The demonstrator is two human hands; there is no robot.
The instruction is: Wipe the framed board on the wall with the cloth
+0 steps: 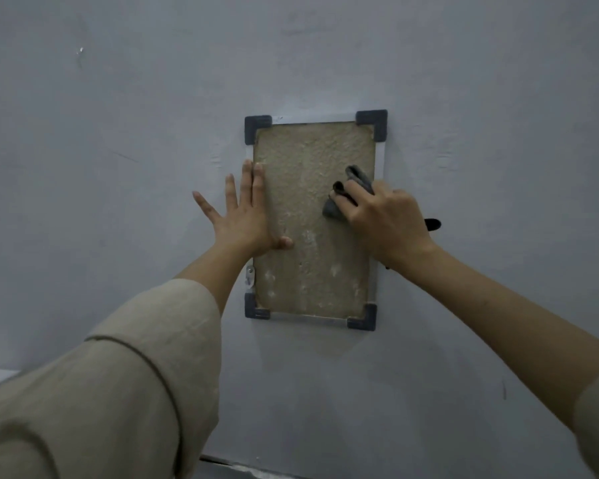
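Note:
A framed board [308,271] hangs on the grey wall, with a rough tan face, a thin pale frame and dark grey corner caps. My left hand [244,216] lies flat with spread fingers, pressing on the board's left edge and the wall beside it. My right hand [382,219] grips a bunched dark grey cloth [343,197] against the upper right part of the board's face. Pale smudges mark the lower half of the board.
The grey wall [118,167] fills the view. A small metal bracket [249,275] sits on the frame's lower left side. A black object [433,224] sticks out from behind my right hand. A floor strip [236,466] shows at the bottom.

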